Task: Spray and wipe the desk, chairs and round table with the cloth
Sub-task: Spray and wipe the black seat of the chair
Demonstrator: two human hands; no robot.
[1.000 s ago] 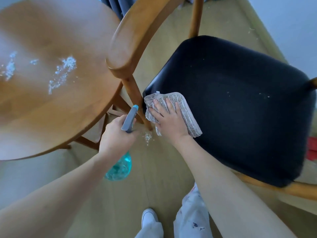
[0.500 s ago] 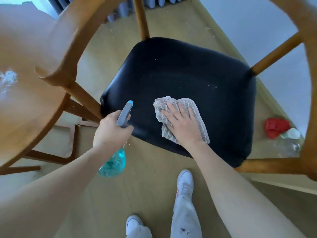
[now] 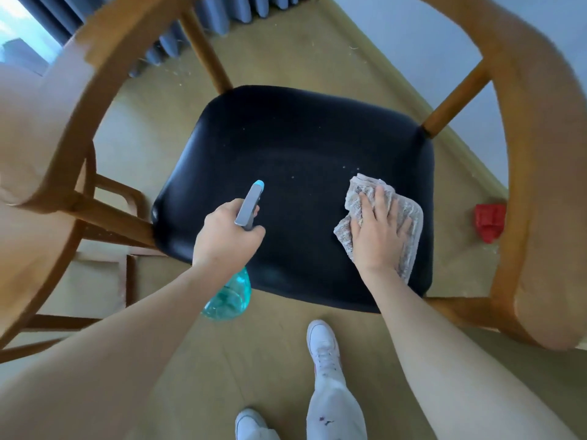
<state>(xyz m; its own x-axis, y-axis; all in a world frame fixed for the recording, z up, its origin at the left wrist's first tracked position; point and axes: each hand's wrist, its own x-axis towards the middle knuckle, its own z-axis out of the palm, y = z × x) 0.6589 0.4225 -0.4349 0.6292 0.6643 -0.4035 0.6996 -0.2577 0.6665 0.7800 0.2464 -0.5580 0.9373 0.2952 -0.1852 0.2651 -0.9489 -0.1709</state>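
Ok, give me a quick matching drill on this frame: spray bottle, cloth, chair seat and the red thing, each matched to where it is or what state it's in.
Things:
1. spray bottle
2. cloth
3. chair seat
4. red object

States:
A. lying on the floor beside the chair
B. gripped in the left hand
C. black, speckled with pale crumbs
D. pressed flat under the right hand

Pairs: 1-B, 2-D, 3-C, 4-A
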